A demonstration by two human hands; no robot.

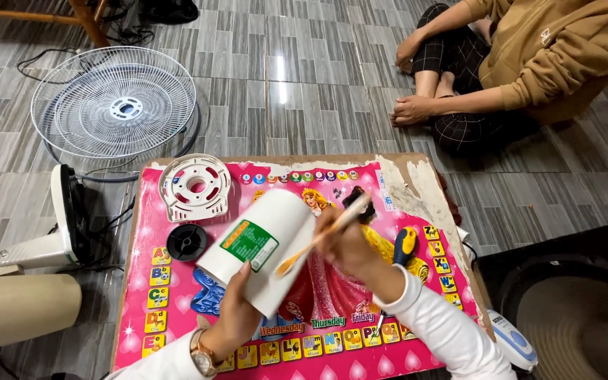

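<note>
Left hand (237, 309): near, curled under the white cylindrical plastic housing with a green label (265, 246), holding it tilted above the bench.
Right hand (350, 243): closed around a thin wooden-handled brush (321, 238), bristles by the housing's right side.
Bench (416, 179): low, covered by a pink picture mat.
Screwdriver (404, 246): blue-and-yellow handle, just right of the hands.
Black round reel (187, 242): left of the housing.
White round slotted plate (195, 186): farther left.
White wire fan grille (114, 105): far left, on the floor.

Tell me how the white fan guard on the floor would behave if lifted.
The white fan guard is thin open wire, so probably light. Its wide round shape may flex or wobble when held at one edge. On the glossy tiled floor it would likely slide easily if pushed.
</note>
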